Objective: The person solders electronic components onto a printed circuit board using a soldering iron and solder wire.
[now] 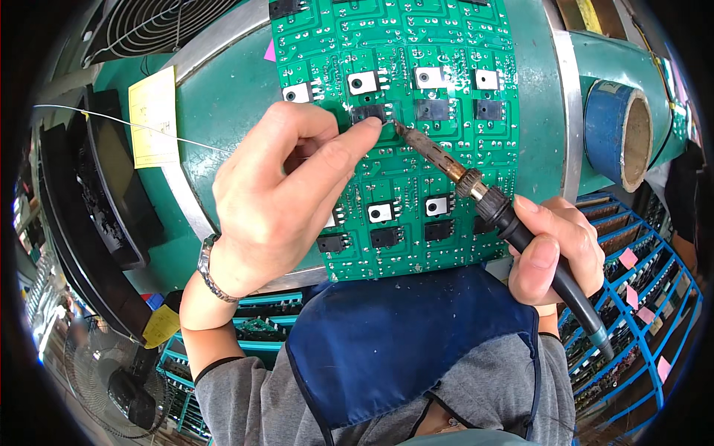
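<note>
A large green circuit board lies before me, with rows of white-faced and black flat components and many solder joints. My left hand is closed in a pinch on a thin silvery solder wire, which trails off to the left. Its index fingertip rests at a black component in the upper-middle row. In my right hand is a soldering iron, gripped by its black handle. The iron's tip meets the board at that component's leads, just right of the left fingertip.
A blue cardboard roll stands at the right beyond a metal rail. Black trays and a yellow paper card sit at the left. Blue racks holding boards are at lower right. A fan stands lower left.
</note>
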Available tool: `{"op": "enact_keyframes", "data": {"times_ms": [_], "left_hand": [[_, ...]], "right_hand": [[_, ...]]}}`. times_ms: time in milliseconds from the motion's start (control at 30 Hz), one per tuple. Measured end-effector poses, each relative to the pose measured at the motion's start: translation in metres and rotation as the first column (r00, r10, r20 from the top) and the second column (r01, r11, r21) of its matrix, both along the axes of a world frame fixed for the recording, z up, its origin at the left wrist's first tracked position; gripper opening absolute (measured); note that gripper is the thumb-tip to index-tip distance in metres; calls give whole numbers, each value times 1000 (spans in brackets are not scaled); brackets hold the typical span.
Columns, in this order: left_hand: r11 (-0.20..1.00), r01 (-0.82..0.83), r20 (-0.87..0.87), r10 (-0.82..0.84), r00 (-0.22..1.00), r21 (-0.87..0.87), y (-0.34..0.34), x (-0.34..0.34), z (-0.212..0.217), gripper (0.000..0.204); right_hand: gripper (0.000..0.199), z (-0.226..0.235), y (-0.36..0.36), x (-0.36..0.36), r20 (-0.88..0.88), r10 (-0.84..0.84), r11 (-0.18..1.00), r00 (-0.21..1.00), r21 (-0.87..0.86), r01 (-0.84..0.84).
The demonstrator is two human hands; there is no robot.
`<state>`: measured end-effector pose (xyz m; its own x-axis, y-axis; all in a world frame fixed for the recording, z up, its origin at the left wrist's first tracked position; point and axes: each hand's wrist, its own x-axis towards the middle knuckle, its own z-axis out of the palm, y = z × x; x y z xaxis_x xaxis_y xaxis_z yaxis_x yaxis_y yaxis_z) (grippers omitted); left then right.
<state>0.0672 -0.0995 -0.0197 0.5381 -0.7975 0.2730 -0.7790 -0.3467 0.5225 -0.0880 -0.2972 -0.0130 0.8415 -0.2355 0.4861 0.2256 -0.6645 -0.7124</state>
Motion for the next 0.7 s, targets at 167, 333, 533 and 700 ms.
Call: {"op": "enact_keyframes", "data": {"times_ms": [167, 333, 533, 700], "left_hand": [[992, -10, 106, 24, 994, -128, 1, 7, -4, 27], [998, -51, 23, 51, 998, -36, 0, 3, 1, 27], [998, -39, 30, 40, 999, -49, -1, 6, -1, 28], [999, -13, 25, 14, 1000, -32, 0, 6, -4, 30]], "right_hand": [[18, 2, -2, -2, 8, -19, 1000, 1000, 9, 19], [18, 3, -3, -3, -30, -115, 993, 993, 27, 116], [19, 7, -4, 2, -105, -111, 992, 988, 51, 117], [17, 4, -6, 8, -74, -80, 996, 994, 36, 82]]}}
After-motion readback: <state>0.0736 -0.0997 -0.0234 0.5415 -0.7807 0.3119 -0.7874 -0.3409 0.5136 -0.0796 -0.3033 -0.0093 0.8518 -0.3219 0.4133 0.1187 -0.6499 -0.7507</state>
